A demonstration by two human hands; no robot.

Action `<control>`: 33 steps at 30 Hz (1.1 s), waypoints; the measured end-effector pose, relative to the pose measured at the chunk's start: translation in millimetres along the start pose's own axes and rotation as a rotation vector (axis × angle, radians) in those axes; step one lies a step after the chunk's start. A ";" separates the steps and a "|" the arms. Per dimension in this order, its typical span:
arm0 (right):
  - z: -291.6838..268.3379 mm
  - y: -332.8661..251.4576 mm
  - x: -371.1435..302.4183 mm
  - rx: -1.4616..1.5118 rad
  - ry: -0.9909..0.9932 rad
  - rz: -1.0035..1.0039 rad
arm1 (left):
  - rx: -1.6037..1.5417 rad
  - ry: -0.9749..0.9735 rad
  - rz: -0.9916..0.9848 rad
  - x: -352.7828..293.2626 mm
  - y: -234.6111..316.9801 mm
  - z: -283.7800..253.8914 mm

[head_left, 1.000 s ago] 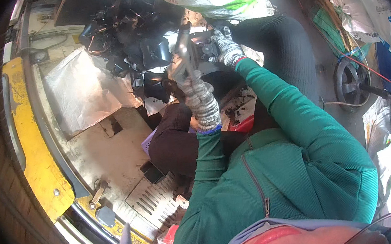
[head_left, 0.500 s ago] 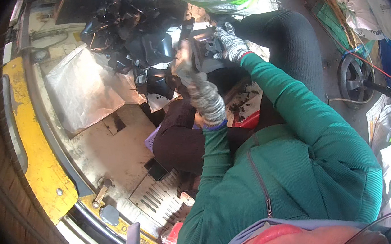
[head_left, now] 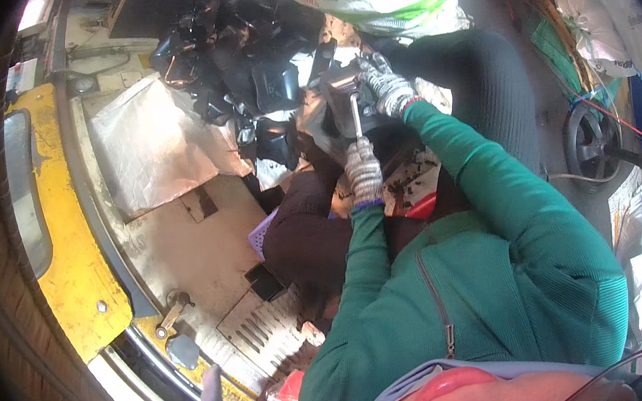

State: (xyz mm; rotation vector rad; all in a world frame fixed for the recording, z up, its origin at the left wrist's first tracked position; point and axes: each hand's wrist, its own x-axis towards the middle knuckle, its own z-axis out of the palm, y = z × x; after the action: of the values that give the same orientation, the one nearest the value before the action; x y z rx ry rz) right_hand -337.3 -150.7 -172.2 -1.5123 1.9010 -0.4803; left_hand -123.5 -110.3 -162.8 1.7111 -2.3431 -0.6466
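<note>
Cluttered metal floor; your gloved left hand grips a screwdriver, right hand clamps a dark part; mid-unscrewing; next keep tip seated, turn steadily.

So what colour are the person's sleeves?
Green: both sleeves of the zip-up top, shown clearly in the head view.

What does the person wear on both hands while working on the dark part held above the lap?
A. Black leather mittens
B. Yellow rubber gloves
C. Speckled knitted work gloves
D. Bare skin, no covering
C: the left hand and the right hand are both covered by grey-and-white speckled knit gloves, which meet the green sleeves at the wrists, next to the dark part.
</note>
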 end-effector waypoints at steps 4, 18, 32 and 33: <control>-6.6 15.7 7.0 0.060 0.087 0.122 | -0.468 0.271 0.055 11.7 10.6 -13.0; 2.0 6.3 8.4 0.063 0.118 0.078 | 0.010 0.060 0.145 12.0 -14.8 30.4; -8.6 1.6 3.4 0.032 0.035 0.130 | 0.041 0.041 0.072 4.9 11.2 -8.9; -5.8 -1.3 2.8 0.055 0.029 0.117 | 0.086 -0.087 -0.062 16.0 9.2 -6.6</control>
State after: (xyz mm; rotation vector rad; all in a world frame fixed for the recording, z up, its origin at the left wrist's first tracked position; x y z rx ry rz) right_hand -340.7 -154.4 -168.0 -1.3564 1.9694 -0.4995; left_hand -134.2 -124.7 -154.7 1.8348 -2.4178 -0.6516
